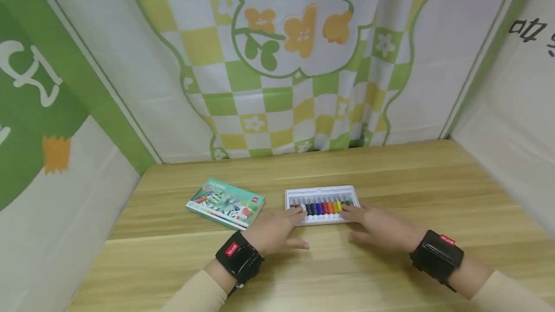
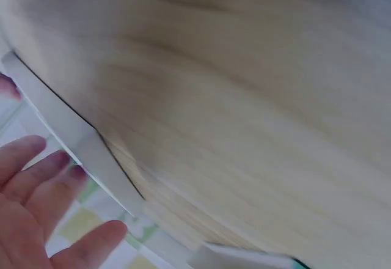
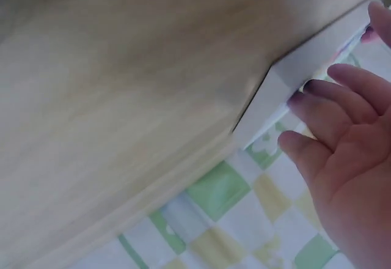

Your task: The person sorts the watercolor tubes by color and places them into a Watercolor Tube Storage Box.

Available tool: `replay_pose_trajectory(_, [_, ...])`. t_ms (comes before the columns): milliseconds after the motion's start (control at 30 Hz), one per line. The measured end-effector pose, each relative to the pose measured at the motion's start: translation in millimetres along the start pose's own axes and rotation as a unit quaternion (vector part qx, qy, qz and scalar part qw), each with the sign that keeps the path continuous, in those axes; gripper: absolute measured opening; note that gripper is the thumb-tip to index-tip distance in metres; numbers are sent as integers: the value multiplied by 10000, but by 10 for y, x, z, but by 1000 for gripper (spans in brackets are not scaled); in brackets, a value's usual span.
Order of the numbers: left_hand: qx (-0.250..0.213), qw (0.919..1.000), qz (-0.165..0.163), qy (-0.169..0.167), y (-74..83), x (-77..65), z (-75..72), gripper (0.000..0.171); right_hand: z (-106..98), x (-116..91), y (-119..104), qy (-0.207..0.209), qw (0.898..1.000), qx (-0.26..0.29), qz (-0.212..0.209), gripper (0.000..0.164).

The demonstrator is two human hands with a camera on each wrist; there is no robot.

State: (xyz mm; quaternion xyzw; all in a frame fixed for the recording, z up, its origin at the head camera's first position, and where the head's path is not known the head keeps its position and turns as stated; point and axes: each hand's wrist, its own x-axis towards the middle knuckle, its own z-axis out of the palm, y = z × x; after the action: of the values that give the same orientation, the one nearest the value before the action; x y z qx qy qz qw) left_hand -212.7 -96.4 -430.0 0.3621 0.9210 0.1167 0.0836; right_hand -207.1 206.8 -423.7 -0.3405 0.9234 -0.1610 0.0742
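A white plastic tray (image 1: 321,190) lies on the wooden table, with a row of small paint tubes (image 1: 325,208) in many colours in it. My left hand (image 1: 277,231) is at the tray's left end, its fingertips over the near left corner. At the opposite end is my right hand (image 1: 383,227), fingertips on or just above the rightmost tubes. Both thumbs point inward, apart from the tray. In the wrist views the left fingers (image 2: 55,186) and right fingers (image 3: 327,113) look extended and loosely bent beside the tray's wall; firm contact is hard to tell.
To the left of the tray lies a flat turquoise box (image 1: 227,201) with printed plants, set at a slant. A patterned green and yellow curtain (image 1: 277,110) hangs behind the table (image 1: 390,167), and cloth panels stand at both sides.
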Motion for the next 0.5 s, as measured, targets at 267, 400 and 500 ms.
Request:
replay_pose_trajectory(267, [-15,9998,2,176,57,21,18,71,29,27,-23,72,9993,-376,-57,52])
replay_pose_trajectory(400, [31,9999,98,122,63,103,-7,65,3,128,5,219,9991,-172,-326,44])
replay_pose_trajectory(500, [123,9999,74,15,95,242,-39,60,-3,249,-1,333,9984,42,-444,38])
